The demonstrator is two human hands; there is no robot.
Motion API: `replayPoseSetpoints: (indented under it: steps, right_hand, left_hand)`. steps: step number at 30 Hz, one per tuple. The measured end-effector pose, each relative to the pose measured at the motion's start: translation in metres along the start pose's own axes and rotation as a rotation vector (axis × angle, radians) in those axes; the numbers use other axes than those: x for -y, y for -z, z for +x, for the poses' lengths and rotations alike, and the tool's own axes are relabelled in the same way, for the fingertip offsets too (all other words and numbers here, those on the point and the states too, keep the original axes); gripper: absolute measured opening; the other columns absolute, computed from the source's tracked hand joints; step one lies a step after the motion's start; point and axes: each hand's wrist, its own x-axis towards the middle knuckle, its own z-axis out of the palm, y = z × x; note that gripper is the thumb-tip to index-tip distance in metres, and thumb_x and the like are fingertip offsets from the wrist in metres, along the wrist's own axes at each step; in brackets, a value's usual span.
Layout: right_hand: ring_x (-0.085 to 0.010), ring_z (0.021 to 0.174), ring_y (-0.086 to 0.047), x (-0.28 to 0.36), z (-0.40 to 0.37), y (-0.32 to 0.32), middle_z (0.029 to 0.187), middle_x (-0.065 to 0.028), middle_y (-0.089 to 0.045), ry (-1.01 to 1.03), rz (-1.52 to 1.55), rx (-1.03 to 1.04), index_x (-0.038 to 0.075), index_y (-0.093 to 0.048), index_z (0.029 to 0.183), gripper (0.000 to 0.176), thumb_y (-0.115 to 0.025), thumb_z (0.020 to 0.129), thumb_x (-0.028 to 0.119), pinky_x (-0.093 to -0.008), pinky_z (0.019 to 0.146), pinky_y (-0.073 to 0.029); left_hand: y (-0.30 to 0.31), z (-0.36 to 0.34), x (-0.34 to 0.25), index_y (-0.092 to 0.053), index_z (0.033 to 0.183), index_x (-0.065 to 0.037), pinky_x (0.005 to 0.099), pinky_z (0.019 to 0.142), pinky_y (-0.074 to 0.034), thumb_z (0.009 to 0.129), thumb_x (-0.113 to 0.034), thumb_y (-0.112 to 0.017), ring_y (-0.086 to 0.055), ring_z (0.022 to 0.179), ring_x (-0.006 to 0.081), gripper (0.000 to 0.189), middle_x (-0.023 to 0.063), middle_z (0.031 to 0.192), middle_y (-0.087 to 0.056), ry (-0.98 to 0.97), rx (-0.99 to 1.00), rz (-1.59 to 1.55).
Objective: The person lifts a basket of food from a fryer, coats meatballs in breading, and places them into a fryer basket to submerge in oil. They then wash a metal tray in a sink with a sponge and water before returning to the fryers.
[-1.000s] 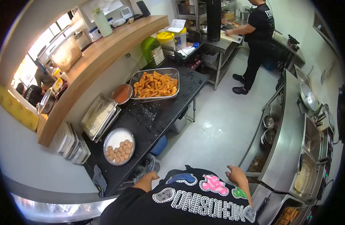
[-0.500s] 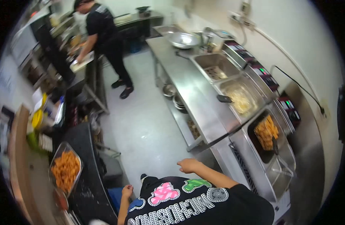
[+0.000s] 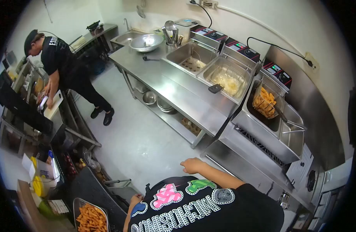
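Note:
My right hand point(image 3: 193, 165) is held in front of my body over the floor, its fingers loosely curled with nothing visible in them. My left hand point(image 3: 136, 199) hangs low beside my shirt, partly hidden, fingers curled in and no object showing. Closest to the left hand is a black counter point(image 3: 93, 189), where a clear tray of orange fried pieces point(image 3: 92, 219) rests. To the right, a fryer basket of golden fried food point(image 3: 264, 101) sits in a deep fryer point(image 3: 259, 133). Another basket point(image 3: 225, 79) is down in bubbling oil. Neither hand touches these things.
A steel table point(image 3: 174, 83) holds a large metal bowl point(image 3: 146, 41) and a utensil holder point(image 3: 172, 40). Another fryer vat point(image 3: 193, 58) stands beside the bubbling one. Metal bowls point(image 3: 149, 97) sit on the lower shelf. A co-worker point(image 3: 69, 65) stands at a white cutting board point(image 3: 54, 105).
The view has turned, so the fryers appear higher and further left and the tray of fried pieces lower. Both my hands stay near my body. The co-worker remains at the cutting board.

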Motion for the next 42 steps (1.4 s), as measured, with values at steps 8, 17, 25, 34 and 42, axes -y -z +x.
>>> replayPoseSetpoints:
  steps: [8,17,25,34,42]
  right_hand:
    - [-0.0339,0.112,-0.049,0.021,0.002,0.009,0.119,-0.0187,-0.053,-0.067,0.19,-0.026,0.006,-0.051,0.121,0.046,-0.056,0.08,0.027,-0.0397,0.095,-0.038]
    - [-0.0371,0.099,-0.057,-0.016,0.031,0.049,0.104,-0.0243,-0.059,0.132,-0.062,0.05,0.0,-0.056,0.112,0.038,-0.058,0.077,0.015,-0.0395,0.084,-0.046]
    - [-0.0362,0.098,-0.058,-0.053,0.097,0.085,0.104,-0.0242,-0.059,0.404,-0.21,0.156,0.0,-0.055,0.113,0.038,-0.059,0.078,0.013,-0.0381,0.083,-0.046]
    - [-0.0351,0.087,-0.062,0.008,0.132,0.063,0.098,-0.0233,-0.062,0.805,-0.415,0.244,-0.001,-0.055,0.111,0.035,-0.059,0.079,0.012,-0.0387,0.076,-0.049]
    - [-0.0365,0.089,-0.061,0.02,0.109,0.047,0.097,-0.0238,-0.061,0.803,-0.438,0.324,-0.002,-0.056,0.111,0.036,-0.06,0.078,0.014,-0.0396,0.077,-0.048]
  left_hand:
    - [0.051,0.033,-0.039,-0.06,0.105,-0.004,0.0429,0.086,-0.043,0.08,-0.037,-0.052,-0.056,0.099,0.0356,0.042,0.0203,0.105,-0.059,-0.149,-0.039,0.307]
    - [-0.004,-0.022,-0.071,-0.059,0.109,-0.009,0.0417,0.088,-0.043,0.079,-0.029,-0.056,-0.055,0.102,0.0331,0.036,0.0174,0.108,-0.059,0.086,-0.25,-0.099]
    - [-0.139,-0.107,-0.04,-0.058,0.111,-0.008,0.0415,0.088,-0.043,0.079,-0.031,-0.057,-0.054,0.105,0.0317,0.039,0.0156,0.111,-0.058,0.472,-0.269,-0.317]
    - [-0.332,-0.21,-0.047,-0.065,0.09,-0.004,0.0441,0.083,-0.044,0.08,-0.037,-0.052,-0.057,0.095,0.0349,0.037,0.0179,0.099,-0.061,0.681,-0.304,-0.439]
    - [-0.326,-0.231,-0.051,-0.066,0.088,-0.004,0.0428,0.078,-0.046,0.08,-0.034,-0.049,-0.059,0.09,0.0346,0.035,0.0195,0.093,-0.062,0.546,-0.627,-0.552]
